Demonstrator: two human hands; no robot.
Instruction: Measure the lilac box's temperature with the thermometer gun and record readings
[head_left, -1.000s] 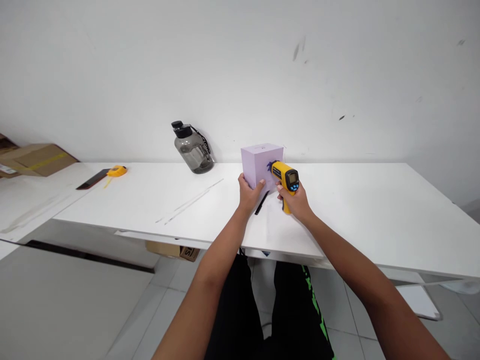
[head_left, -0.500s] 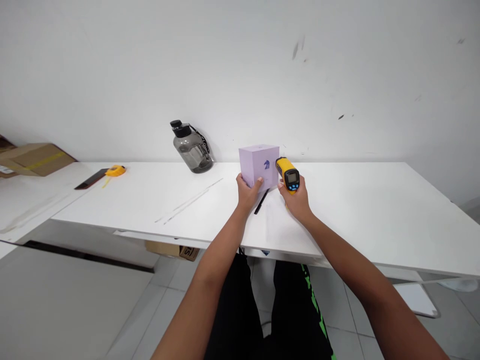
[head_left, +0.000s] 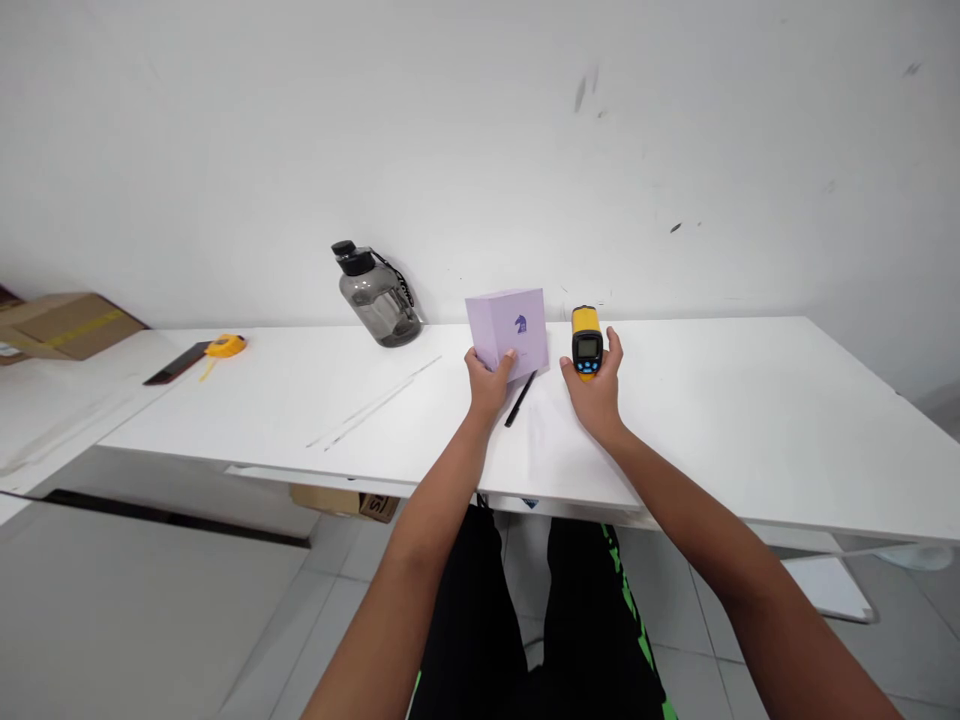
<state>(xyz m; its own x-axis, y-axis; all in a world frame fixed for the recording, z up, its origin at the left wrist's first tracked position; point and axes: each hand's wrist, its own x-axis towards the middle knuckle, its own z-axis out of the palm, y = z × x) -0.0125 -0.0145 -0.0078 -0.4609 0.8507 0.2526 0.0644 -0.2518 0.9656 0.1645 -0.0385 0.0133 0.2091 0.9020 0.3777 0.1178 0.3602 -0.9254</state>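
Observation:
My left hand [head_left: 489, 385] grips the lower left of a lilac box [head_left: 508, 328] with a dark blue horse-head mark, thumb across its front face. To its right, my right hand [head_left: 596, 392] is wrapped round a yellow and black infrared thermometer [head_left: 587, 342], whose small screen and blue buttons face me. A gap separates the thermometer from the box. Just below the box, a black pen [head_left: 520, 400] lies on the white table [head_left: 720, 430], its far end close to the box's bottom edge. The thermometer's handle is mostly hidden by my fingers.
A grey see-through water bottle [head_left: 381, 305] leans against the wall at the back. Further left lie a yellow tape measure [head_left: 226, 346], a dark flat object [head_left: 178, 364] and a cardboard box [head_left: 75, 325]. Under the table is another carton [head_left: 341, 499].
The thermometer has swung away from the box's right side and now points more straight ahead. My left hand still grips the box, which is turned and tilted slightly.

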